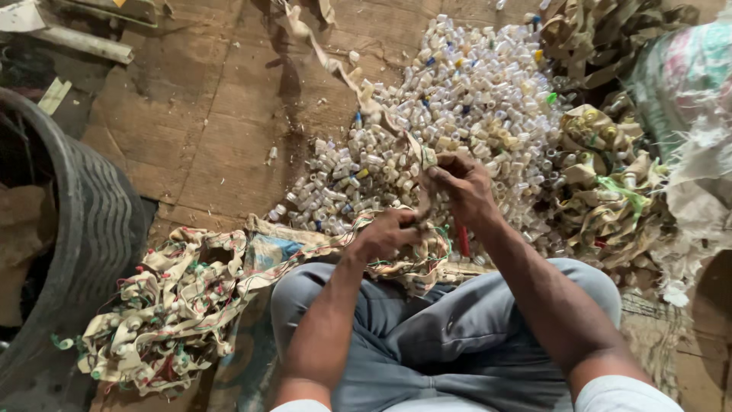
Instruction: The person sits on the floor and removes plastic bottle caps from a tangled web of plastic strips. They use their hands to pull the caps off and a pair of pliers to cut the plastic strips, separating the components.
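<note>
Soft, even daylight falls from above. The pile of small pale tubes beyond the fingers is brightest, nearly washed out. The dark tub lies dim. Edges look slightly stretched and soft.

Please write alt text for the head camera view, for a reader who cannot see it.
A seated person's left hand and right hand hold a beige strip above a heap of small pale plastic caps on a wooden floor. Tangled strips lie beside a black tyre.
</note>
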